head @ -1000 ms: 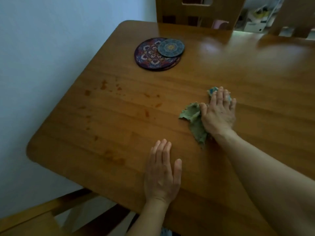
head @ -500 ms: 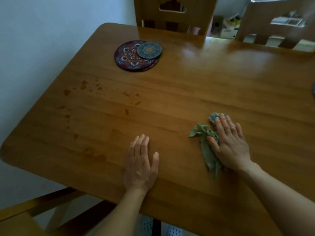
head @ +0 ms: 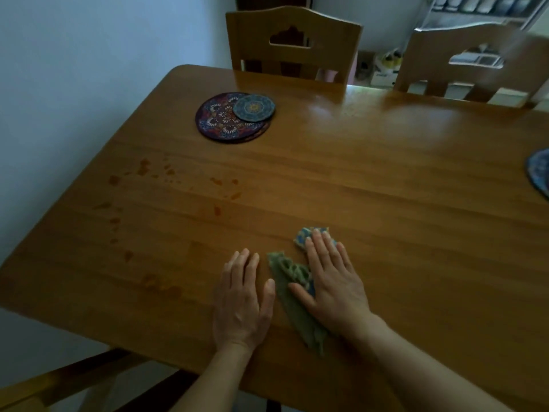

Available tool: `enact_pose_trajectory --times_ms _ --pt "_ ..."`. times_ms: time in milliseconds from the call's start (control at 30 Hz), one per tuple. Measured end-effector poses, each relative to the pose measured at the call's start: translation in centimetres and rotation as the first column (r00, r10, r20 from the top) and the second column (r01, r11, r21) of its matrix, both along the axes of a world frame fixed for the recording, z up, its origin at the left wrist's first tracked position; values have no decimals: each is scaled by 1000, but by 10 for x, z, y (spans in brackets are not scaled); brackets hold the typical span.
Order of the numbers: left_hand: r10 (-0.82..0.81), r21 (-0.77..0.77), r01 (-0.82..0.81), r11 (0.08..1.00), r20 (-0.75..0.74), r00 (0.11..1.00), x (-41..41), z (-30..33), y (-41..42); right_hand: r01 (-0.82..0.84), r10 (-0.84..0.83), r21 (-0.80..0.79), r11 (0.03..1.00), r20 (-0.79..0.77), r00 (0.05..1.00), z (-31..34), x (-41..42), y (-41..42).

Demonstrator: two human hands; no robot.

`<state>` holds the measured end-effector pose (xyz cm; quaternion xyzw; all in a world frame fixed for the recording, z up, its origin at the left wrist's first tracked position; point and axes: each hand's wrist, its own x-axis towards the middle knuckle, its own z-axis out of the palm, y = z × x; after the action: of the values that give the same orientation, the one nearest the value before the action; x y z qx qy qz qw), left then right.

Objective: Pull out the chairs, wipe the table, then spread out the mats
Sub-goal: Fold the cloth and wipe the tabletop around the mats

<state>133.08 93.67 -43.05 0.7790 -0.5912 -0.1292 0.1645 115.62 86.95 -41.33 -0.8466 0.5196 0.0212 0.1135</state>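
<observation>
Since the earlier frames the right hand (head: 334, 285) has drawn the green cleaning cloth (head: 292, 295) back across the wooden table (head: 386, 221) toward the near edge, so that the cloth now lies just beside the left hand (head: 242, 301), where a second ago the two were well apart. The right hand lies palm-down on the cloth, fingers straight and close together, pressing rather than gripping; a blue-patterned part of the cloth shows beyond the fingertips, and a green tail trails toward the near edge. The left hand rests flat on the bare wood, fingers straight and together, thumb slightly spread, holding nothing. Reddish-brown stains (head: 166, 185) are scattered over the left part of the tabletop, apart from the cloth. Near the far left corner a large round patterned mat (head: 221, 120) lies flat, with a small blue round mat (head: 254, 107) on top of its right part. The edge of another blue mat (head: 539, 173) is cut off by the right border. Two wooden chairs stand at the far side: one (head: 292, 43) behind the mats, one (head: 472, 63) further right. Part of a third chair (head: 68, 379) shows below the near left edge.
</observation>
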Motion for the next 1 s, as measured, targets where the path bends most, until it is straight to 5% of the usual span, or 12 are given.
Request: enact_pose_trajectory --times_ms 100,333,533,633,800,900,1000 --pt "-10 13 10 1000 -3 1000 0 1 0 7 -6 14 1000 -68 998 5 -52 11" --pt "-15 53 25 998 -178 984 4 15 1 540 -536 7 841 -118 836 3 -50 28" --pt "-43 193 170 966 -530 847 32 28 -9 373 -368 61 926 -86 926 -1 67 51" --pt "-104 131 246 960 -652 751 75 48 -14 284 -281 87 955 -49 959 -2 122 42" --pt "-172 -51 166 985 -437 883 205 57 -8 145 -132 112 983 -114 985 6 133 37" --pt "33 -120 -59 991 -205 978 301 35 -1 156 -133 169 973 -140 981 14 123 56" --pt "273 -32 -275 961 -56 960 361 12 6 220 -196 176 959 -143 970 13 148 75"
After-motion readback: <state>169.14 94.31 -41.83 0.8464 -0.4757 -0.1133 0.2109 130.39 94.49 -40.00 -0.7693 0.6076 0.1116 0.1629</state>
